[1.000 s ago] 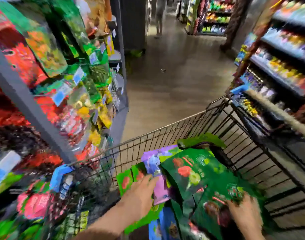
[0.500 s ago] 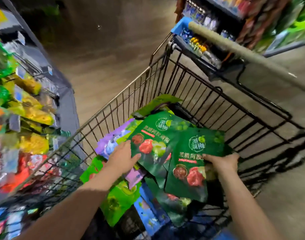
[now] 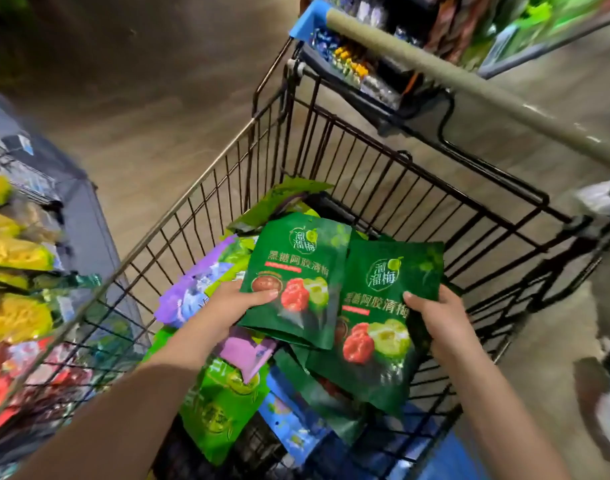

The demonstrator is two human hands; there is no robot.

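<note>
Two dark green snack pouches with red and green fruit pictures are held over a black wire shopping cart point(image 3: 331, 140). My left hand point(image 3: 227, 306) grips the left pouch point(image 3: 296, 258) at its left edge, thumb on its front. My right hand point(image 3: 438, 320) grips the right pouch point(image 3: 383, 323) at its right edge. The left pouch overlaps the right one slightly. Below them in the cart lie several more pouches: purple point(image 3: 189, 296), light green point(image 3: 224, 410), blue point(image 3: 289, 431) and dark green.
A store shelf with yellow and red snack bags point(image 3: 12, 254) stands close on the left. The cart's grey handle bar point(image 3: 469, 88) runs across the upper right, with stocked shelves behind it. Brown floor lies beyond the cart. A blurred figure is at the right edge.
The view swung down from the aisle to the cart. Both hands lifted the two dark green pouches up from the pile and spread them side by side.
</note>
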